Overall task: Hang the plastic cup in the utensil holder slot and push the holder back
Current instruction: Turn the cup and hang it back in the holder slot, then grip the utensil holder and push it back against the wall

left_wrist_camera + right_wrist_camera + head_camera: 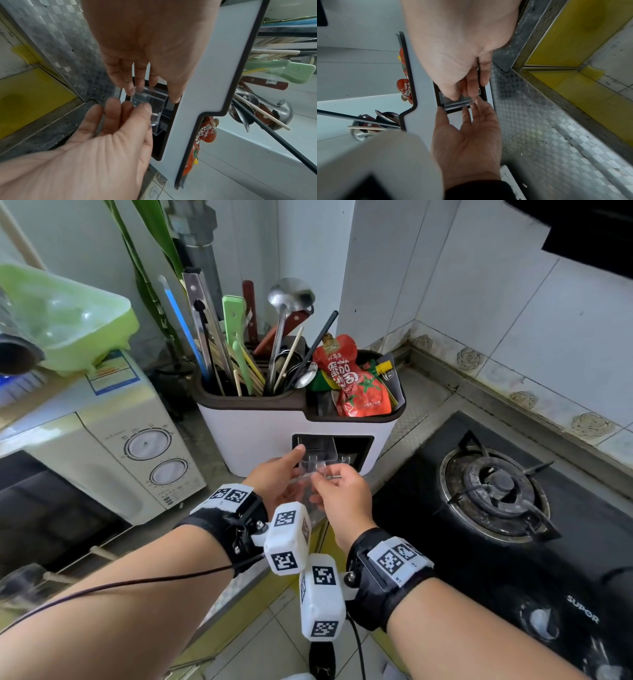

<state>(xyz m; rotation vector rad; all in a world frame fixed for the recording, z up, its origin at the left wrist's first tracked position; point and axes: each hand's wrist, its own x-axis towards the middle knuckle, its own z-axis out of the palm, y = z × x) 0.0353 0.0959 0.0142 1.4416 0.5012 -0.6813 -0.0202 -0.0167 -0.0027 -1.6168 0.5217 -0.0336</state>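
the clear plastic cup [315, 464] sits at the mouth of the slot [356, 447], frame centre, low on the white holder [253, 436] — the slot lies just beyond the fingertips. right hand [346, 498] pinches its near edge; left hand [274, 481] steadies its left side, fingers straight.

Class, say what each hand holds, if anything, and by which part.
The right hand pinches the clear plastic cup by its near edge; the left hand steadies its left side with straight fingers.
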